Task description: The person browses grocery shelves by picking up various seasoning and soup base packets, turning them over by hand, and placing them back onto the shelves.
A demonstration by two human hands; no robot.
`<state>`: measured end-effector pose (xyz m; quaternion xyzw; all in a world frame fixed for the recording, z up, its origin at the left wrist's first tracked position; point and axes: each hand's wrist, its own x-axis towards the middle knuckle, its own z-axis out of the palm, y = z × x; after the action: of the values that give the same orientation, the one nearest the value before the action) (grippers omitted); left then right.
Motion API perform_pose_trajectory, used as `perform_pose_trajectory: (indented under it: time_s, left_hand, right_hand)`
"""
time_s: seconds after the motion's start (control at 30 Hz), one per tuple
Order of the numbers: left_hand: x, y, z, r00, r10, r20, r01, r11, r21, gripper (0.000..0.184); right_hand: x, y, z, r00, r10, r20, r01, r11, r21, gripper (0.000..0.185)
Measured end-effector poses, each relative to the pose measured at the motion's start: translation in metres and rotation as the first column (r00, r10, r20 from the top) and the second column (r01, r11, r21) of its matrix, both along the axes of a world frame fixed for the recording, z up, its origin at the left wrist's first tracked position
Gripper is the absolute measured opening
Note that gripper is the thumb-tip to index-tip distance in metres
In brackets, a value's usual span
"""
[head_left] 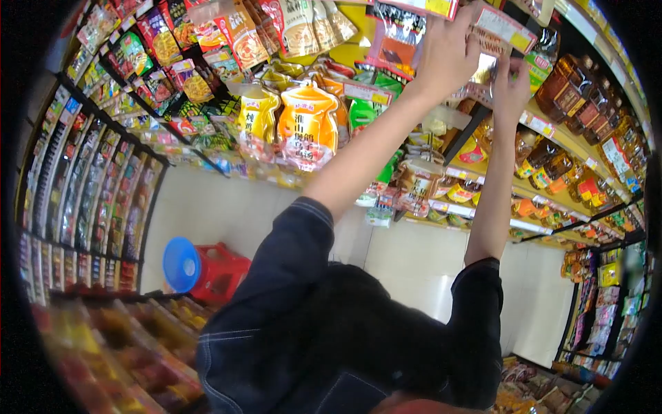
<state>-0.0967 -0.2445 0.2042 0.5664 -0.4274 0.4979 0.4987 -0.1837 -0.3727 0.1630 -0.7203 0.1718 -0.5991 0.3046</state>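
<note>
Left hand (448, 58): raised at the rack, near a brown packet (488, 45); can't tell whether it grips.
Right hand (509, 86): close beside the left but apart, fingers upward; its hold is unclear.
Packet: between the hands, by a price tag (507, 29); within reach, but whether hooked or loose is hidden.

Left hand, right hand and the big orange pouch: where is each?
Left hand (443, 58): head view, back of the hand.
Right hand (509, 93): head view, back of the hand.
Orange pouch (307, 125): head view, its printed front.
</note>
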Motion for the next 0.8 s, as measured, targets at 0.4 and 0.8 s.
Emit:
perform_pose_trajectory:
  time_s: [0.4,0.8]
  left_hand:
    - [-0.137,0.222,-0.230,0.754,-0.221,-0.618,0.629,0.512,0.585,0.051]
    - [-0.124,0.384,-0.322,0.244,0.279,-0.929,0.561,0.740,0.370,0.026]
  right_hand:
    - [-0.032,0.030,-0.045,0.936,-0.059,0.348,-0.002,0.985,0.173,0.026]
    - [0.032,0.013,-0.217,0.944,-0.001,-0.331,-0.002,1.000,-0.010,0.035]
